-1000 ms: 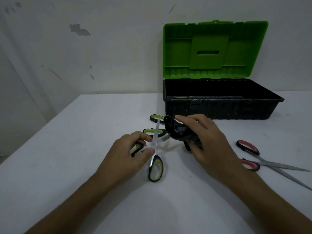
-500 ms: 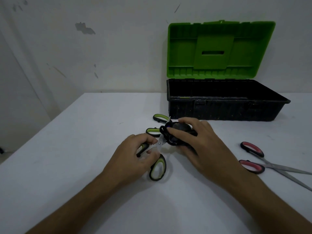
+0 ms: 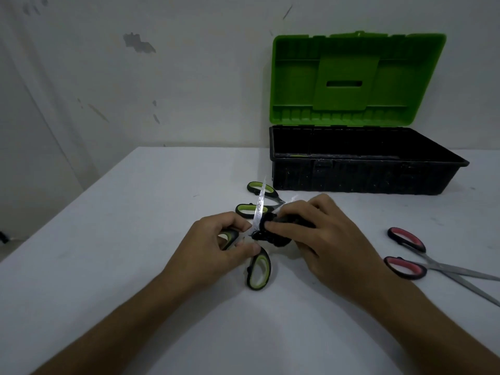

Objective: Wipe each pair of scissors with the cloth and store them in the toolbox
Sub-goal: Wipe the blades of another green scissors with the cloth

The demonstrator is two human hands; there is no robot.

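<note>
My left hand grips a pair of green-handled scissors at the handles, blades spread apart and pointing away from me. My right hand presses a bunched black cloth against the blades near the pivot. A second pair of green-handled scissors lies just behind, partly hidden by the held pair. A pair of red-handled scissors lies open on the table at the right. The toolbox, black with its green lid standing open, sits at the back right.
Everything rests on a white table against a stained white wall. The table's left edge runs diagonally at the left. The toolbox interior is dark, and I cannot make out what lies inside.
My right hand has slid the cloth down the blades toward the pivot and my left hand. The held scissors' blades now stick up above the cloth.
</note>
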